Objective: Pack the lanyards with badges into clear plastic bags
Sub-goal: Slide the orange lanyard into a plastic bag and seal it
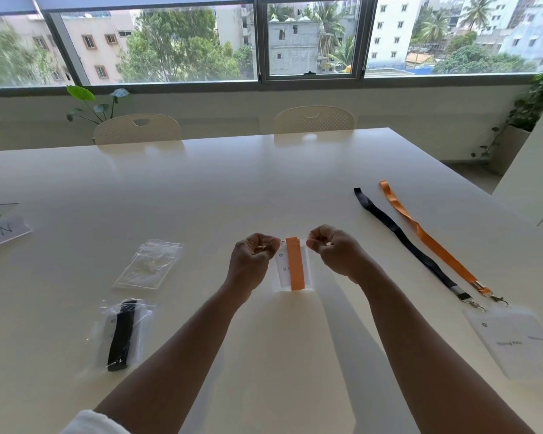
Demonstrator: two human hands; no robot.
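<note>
White surface (201, 189) below a window. Left hand (254, 257) and right hand (334, 250) pinch the top corners of a bag (282, 274), fingers closed on it, holding a folded orange lanyard (296, 263); its badge reads "V", the rest hidden.

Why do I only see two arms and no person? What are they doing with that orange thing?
The camera sits on the person's head and looks down, so only their arms show. The left hand and right hand pinch the top corners of a clear bag holding a folded orange lanyard and its badge. On the white table, at left, lie a finished bag with a black lanyard and an unused pile of bags. At right, a black lanyard and an orange one wait unpacked.
</note>
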